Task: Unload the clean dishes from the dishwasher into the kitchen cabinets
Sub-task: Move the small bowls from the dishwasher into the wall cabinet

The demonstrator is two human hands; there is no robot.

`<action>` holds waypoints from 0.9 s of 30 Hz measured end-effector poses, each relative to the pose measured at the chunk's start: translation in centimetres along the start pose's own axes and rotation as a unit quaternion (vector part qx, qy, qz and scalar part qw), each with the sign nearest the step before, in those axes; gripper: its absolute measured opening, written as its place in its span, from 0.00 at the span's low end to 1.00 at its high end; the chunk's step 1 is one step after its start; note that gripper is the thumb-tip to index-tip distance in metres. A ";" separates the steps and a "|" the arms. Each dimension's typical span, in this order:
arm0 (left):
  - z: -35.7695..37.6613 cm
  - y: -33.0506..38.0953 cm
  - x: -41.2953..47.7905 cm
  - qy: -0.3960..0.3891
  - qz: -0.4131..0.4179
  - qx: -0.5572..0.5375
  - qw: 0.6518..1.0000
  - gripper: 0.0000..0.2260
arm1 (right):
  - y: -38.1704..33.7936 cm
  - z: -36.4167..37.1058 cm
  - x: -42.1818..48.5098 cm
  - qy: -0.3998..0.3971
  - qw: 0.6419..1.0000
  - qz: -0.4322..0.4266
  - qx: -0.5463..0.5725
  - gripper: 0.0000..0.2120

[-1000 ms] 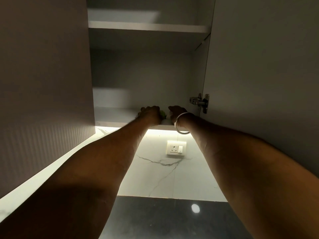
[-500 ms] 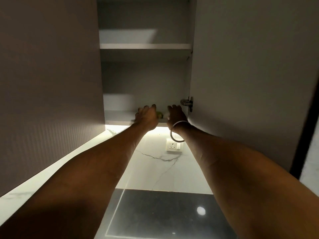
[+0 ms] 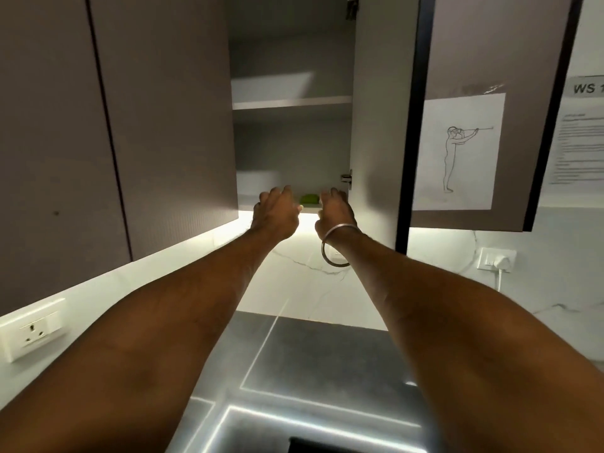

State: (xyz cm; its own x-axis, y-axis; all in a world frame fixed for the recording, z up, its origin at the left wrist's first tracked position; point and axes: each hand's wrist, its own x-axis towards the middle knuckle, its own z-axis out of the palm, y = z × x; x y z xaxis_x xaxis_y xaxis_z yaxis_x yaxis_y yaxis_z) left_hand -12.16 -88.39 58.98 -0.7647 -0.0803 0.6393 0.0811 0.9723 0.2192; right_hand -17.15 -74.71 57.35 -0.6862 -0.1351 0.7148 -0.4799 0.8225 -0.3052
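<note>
An upper kitchen cabinet (image 3: 294,148) stands open above me, its door (image 3: 376,125) swung out to the right. A small green dish (image 3: 310,198) sits on the bottom shelf near the front edge; only its top shows. My left hand (image 3: 276,213) and my right hand (image 3: 336,210) are raised just below and in front of that shelf, one on each side of the green dish. Both hands have loosely curled fingers and hold nothing. A metal bangle (image 3: 333,253) hangs on my right wrist.
A second shelf (image 3: 292,103) sits higher inside the cabinet. Closed grey cabinet doors (image 3: 114,125) lie to the left. Paper sheets (image 3: 457,152) are taped on the right. A dark countertop (image 3: 310,361) and wall sockets (image 3: 32,328) lie below.
Both hands have let go of the green dish on the bottom shelf and drawn back toward me. The view has pulled away and dropped, showing more of the counter.
</note>
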 end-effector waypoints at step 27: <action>-0.4 11.1 -33.9 -0.120 0.034 -0.131 0.984 0.23 | 2.2 -14.4 -36.8 -0.086 0.993 0.074 -0.018 0.28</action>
State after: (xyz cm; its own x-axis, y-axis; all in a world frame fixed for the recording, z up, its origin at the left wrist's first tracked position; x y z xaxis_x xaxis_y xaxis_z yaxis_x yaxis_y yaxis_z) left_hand 14.94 -74.94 40.10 -0.8783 0.0682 0.4732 0.2751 0.8816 0.3835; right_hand 14.86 -59.95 39.45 -0.8329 -0.1016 0.5440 -0.3486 0.8597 -0.3733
